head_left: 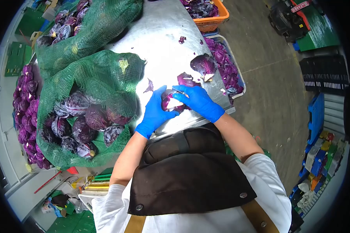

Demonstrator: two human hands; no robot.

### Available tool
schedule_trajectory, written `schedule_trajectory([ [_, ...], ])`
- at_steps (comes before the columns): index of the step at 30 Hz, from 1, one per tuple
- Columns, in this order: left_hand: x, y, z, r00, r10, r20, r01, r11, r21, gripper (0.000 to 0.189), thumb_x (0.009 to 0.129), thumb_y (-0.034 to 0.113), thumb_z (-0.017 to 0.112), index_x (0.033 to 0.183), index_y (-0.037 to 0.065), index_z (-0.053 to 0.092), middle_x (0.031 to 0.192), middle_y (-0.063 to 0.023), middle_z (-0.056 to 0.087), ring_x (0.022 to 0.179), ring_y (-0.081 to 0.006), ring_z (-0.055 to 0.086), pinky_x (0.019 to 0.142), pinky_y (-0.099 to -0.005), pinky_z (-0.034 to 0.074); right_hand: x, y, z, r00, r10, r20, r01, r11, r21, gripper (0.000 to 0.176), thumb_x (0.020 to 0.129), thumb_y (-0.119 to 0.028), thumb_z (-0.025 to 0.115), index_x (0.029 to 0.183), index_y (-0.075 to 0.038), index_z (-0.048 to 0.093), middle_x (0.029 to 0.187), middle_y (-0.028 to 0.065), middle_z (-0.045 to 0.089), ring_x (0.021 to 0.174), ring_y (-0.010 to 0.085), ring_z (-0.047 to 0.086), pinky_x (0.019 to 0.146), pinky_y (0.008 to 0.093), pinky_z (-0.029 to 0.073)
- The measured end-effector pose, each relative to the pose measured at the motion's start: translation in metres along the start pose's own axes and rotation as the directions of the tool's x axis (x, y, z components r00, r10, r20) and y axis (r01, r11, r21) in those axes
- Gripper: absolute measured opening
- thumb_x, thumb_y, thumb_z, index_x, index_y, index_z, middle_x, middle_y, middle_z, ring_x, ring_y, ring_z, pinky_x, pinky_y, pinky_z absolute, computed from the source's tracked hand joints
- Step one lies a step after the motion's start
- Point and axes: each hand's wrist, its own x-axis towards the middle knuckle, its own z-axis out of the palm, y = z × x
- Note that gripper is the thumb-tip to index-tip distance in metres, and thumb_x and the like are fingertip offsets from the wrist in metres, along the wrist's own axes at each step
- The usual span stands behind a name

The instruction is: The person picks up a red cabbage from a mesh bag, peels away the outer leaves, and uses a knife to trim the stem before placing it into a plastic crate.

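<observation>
A red cabbage (174, 104) with a pale cut patch rests at the near edge of the metal table, in front of my apron. My left hand (153, 116), in a blue glove, is wrapped round its left side. From the right, my right hand (201, 103), also gloved, is closed on what looks like a small knife (180, 91), its thin blade over the top of the cabbage. The knife's handle is mostly hidden by my fingers. Loose purple leaves (187, 79) lie just beyond, and a larger leaf piece (203, 66) with a pale base sits farther right.
Green mesh sacks (101, 70) of red cabbages cover the table's left side. Beside its right edge stand a crate (241, 79) of purple leaves and an orange basket (210, 24). Peeled cabbages (27, 116) are heaped at far left. A pallet jack (286, 19) stands across the floor.
</observation>
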Motion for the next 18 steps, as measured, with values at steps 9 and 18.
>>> schedule_trajectory([
  [9,0.018,0.013,0.001,0.991,0.043,0.123,-0.073,0.966,0.248,0.099,0.056,0.031,0.09,0.139,0.003,0.042,0.132,-0.0167,0.051,0.117,-0.0278,0.057,0.102,-0.0366,0.046,-0.001,0.048,0.022,0.978,-0.017,-0.208,0.052,0.985,0.165,0.04,0.093,-0.043,0.06,0.114,-0.01,0.067,0.097,0.0184,0.07,0.089,0.0349,0.068,0.077,0.0409,0.052],
  [18,-0.018,0.02,-0.017,0.979,0.074,0.189,-0.113,0.972,0.205,0.087,0.059,0.027,0.088,0.132,0.001,0.048,0.129,-0.0173,0.055,0.12,-0.0261,0.056,0.104,-0.0356,0.044,0.021,0.074,0.025,0.987,0.105,-0.124,-0.093,0.99,0.102,0.03,0.089,-0.028,0.059,0.096,0.0,0.065,0.087,0.0184,0.069,0.08,0.028,0.069,0.072,0.0383,0.054],
])
